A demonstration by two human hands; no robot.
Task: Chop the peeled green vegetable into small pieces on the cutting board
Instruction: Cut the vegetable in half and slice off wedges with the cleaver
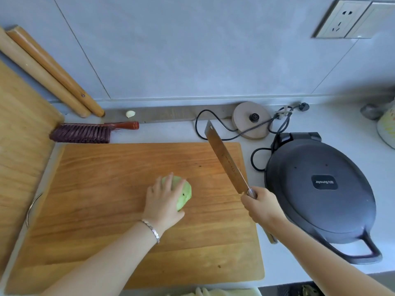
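Note:
A peeled pale green vegetable (184, 194) lies near the middle of the wooden cutting board (106, 178). My left hand (163, 200) rests flat on top of it, fingers spread over its left side, and hides much of it. My right hand (259, 202) grips the handle of a cleaver (224, 161) to the right of the vegetable. The blade is lifted off the board and points away toward the wall, apart from the vegetable.
A dark electric griddle (320, 195) sits right of the board, a kettle base (252, 119) with its cord behind it. A brush (85, 132), a garlic clove (130, 113) and two rolling pins (53, 69) lie at back left. Another large wooden board (19, 146) stands on the left.

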